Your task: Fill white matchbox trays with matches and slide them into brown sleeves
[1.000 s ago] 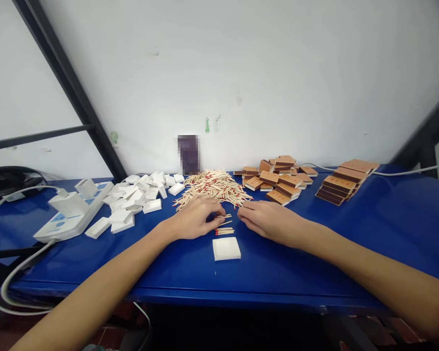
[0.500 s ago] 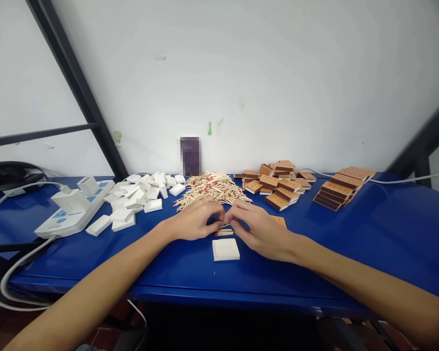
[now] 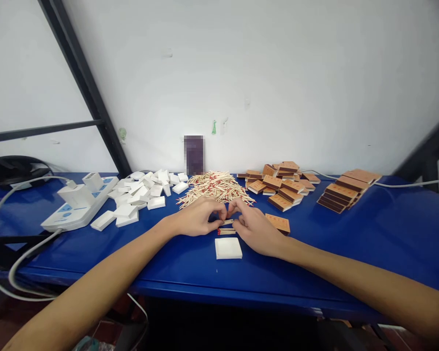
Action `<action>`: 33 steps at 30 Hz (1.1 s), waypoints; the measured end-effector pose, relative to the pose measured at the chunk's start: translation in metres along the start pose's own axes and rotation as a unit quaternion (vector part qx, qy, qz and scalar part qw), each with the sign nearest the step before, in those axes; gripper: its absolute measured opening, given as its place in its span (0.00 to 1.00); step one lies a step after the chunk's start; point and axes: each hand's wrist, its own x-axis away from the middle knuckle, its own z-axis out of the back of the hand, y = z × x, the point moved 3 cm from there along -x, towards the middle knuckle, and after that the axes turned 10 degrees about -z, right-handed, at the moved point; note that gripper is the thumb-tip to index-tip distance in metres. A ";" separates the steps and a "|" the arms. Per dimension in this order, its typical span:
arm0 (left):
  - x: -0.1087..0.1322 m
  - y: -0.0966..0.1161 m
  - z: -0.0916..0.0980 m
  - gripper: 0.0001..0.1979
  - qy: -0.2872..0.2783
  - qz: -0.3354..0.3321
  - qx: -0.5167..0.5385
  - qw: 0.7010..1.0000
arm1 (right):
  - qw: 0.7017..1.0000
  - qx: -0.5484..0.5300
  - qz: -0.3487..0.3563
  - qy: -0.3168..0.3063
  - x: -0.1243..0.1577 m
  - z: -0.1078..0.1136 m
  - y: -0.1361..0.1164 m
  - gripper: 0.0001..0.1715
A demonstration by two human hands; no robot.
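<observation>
Our right hand (image 3: 256, 229) has slid in against our left hand (image 3: 195, 219); both pinch red-tipped wooden matches (image 3: 227, 230) near the front edge of the blue table (image 3: 351, 253).

Right: bare tabletop (image 3: 388, 234), wide open.
Near edge, left: open strip.
Centre front: white tray (image 3: 228, 247) in the way.
Back: match pile (image 3: 215, 187), tray heap (image 3: 139, 195) and brown sleeves (image 3: 281, 184) crowd the wall side.
Far left: power strip (image 3: 76, 209).

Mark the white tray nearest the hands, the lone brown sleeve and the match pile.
white tray (image 3: 228, 248): head view, centre of its top face.
brown sleeve (image 3: 278, 223): head view, centre of its top face.
match pile (image 3: 215, 187): head view, middle of the heap.
</observation>
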 end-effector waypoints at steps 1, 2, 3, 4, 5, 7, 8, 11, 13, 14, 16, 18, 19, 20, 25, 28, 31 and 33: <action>0.000 0.000 0.000 0.04 0.000 0.000 0.002 1.000 | 1.000 -0.002 -0.001 -0.004 -0.002 0.000 -0.001 0.14; 0.001 -0.001 0.000 0.04 0.001 0.001 0.001 1.000 | 1.000 -0.003 0.000 -0.008 -0.003 0.001 -0.002 0.13; 0.001 -0.001 0.001 0.05 0.001 0.005 -0.002 1.000 | 1.000 -0.002 0.000 -0.013 -0.005 0.002 -0.002 0.12; 0.001 -0.002 0.001 0.05 0.001 0.009 -0.008 1.000 | 1.000 0.000 0.001 -0.021 -0.007 0.003 -0.002 0.11; 0.001 -0.002 0.002 0.06 0.000 0.013 -0.016 1.000 | 0.999 0.001 0.000 -0.033 -0.008 0.004 -0.002 0.09; 0.002 -0.002 0.003 0.07 -0.005 0.015 -0.030 0.999 | 0.998 0.001 -0.002 -0.065 -0.009 0.006 -0.001 0.07; 0.002 -0.001 0.004 0.07 -0.010 0.013 -0.034 0.999 | 0.997 0.002 -0.003 -0.079 -0.009 0.007 -0.001 0.08; 0.002 0.003 0.008 0.05 -0.022 0.007 -0.048 0.999 | 0.994 0.003 0.003 -0.109 -0.008 0.012 -0.001 0.13; 0.002 0.005 0.010 0.06 -0.022 0.009 -0.062 0.998 | 0.992 -0.008 0.007 -0.127 -0.007 0.014 -0.001 0.17; 0.002 0.005 0.011 0.08 -0.023 0.010 -0.070 0.997 | 0.990 -0.018 0.006 -0.138 -0.006 0.015 -0.001 0.19; 0.001 0.006 0.011 0.12 -0.028 0.013 -0.082 0.996 | 0.987 -0.038 -0.002 -0.154 -0.006 0.014 0.001 0.21; 0.001 0.005 0.010 0.14 -0.036 0.014 -0.092 0.995 | 0.987 -0.052 -0.008 -0.155 -0.007 0.012 0.004 0.21; 0.001 0.004 0.009 0.15 -0.040 0.013 -0.095 0.995 | 0.987 -0.055 -0.009 -0.152 -0.008 0.011 0.006 0.21; 0.001 0.004 0.009 0.14 -0.044 0.012 -0.097 0.994 | 0.987 -0.056 -0.010 -0.148 -0.008 0.011 0.007 0.20; 0.001 0.004 0.009 0.16 -0.049 0.010 -0.094 0.994 | 0.991 -0.043 -0.002 -0.127 -0.009 0.009 0.007 0.16; 0.001 0.004 0.009 0.17 -0.051 0.011 -0.094 0.994 | 0.992 -0.043 0.002 -0.120 -0.008 0.009 0.005 0.16; 0.001 0.003 0.008 0.18 -0.055 0.012 -0.101 0.993 | 0.993 -0.041 -0.005 -0.107 -0.008 0.008 0.006 0.15; 0.002 0.003 0.006 0.18 -0.056 0.014 -0.104 0.993 | 0.995 -0.035 -0.013 -0.094 -0.008 0.007 0.007 0.15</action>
